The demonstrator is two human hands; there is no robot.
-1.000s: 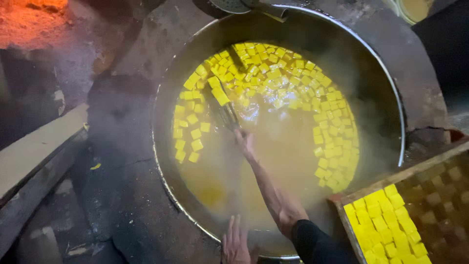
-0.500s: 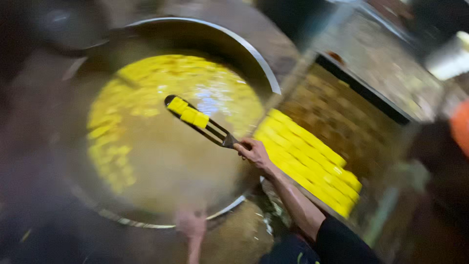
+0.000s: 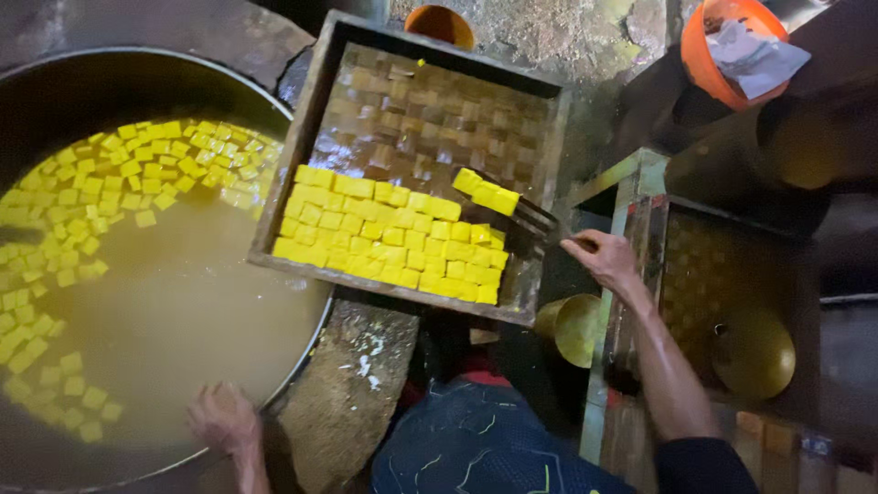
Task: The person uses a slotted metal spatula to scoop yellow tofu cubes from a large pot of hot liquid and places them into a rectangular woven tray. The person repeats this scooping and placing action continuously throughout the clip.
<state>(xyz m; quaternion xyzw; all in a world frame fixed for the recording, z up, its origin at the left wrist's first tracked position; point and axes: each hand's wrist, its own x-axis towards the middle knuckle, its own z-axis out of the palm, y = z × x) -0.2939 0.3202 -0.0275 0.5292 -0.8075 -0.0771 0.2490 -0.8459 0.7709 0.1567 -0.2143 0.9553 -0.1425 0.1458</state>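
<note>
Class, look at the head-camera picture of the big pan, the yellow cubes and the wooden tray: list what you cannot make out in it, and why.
- Big pan: its left and bottom cut off by the picture's edges.
- What lies below the cloudy liquid: hidden by it.
- Tool in the right hand: its head is covered by yellow cubes.
- Orange bucket: contents hidden by a grey sheet.
- Left hand: fingertips blurred on the rim.
</note>
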